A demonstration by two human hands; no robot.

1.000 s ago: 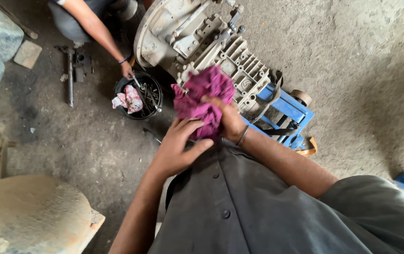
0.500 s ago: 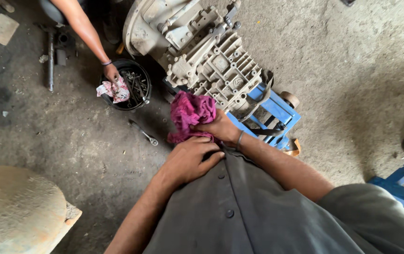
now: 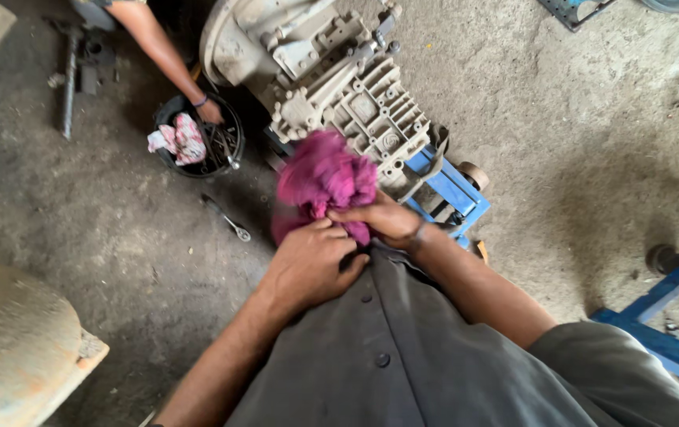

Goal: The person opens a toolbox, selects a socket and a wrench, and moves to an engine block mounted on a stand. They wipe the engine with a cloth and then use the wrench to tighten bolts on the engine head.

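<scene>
1. At nine o'clock from the hands, low in the view, a pale rounded lump [image 3: 15, 348] sits on the concrete floor [image 3: 592, 142]. It is well apart from the work, so it looks harmless unless the person steps back into it.

2. Up at eleven o'clock, a co-worker's hand [image 3: 211, 112] rests on the rim of a black bucket [image 3: 197, 134] that holds a pale pink rag [image 3: 177, 136] and some metal bits. A wrench [image 3: 227, 218] lies loose on the floor just below it (easy to tread on, I would guess).

3. At the middle, the left hand [image 3: 308, 265] is curled, its fingertips pressed into the lower edge of the magenta rag [image 3: 325, 180]. The rag is bunched up between both hands, in front of the person's grey shirt [image 3: 403, 356].

4. The right hand [image 3: 383, 221] is closed round the rag from three o'clock, thumb and fingers pinching the cloth. A band shows at its wrist.

5. Just beyond the rag at twelve o'clock lies a big grey gearbox [image 3: 339, 87] on a blue stand [image 3: 450, 190]. Loose cloth hanging near its ribs and bolts could snag there, I judge, or pick up grit and smear it back on the skin.

6. At four o'clock a blue frame [image 3: 671, 332] crosses the floor, a likely trip point.
</scene>
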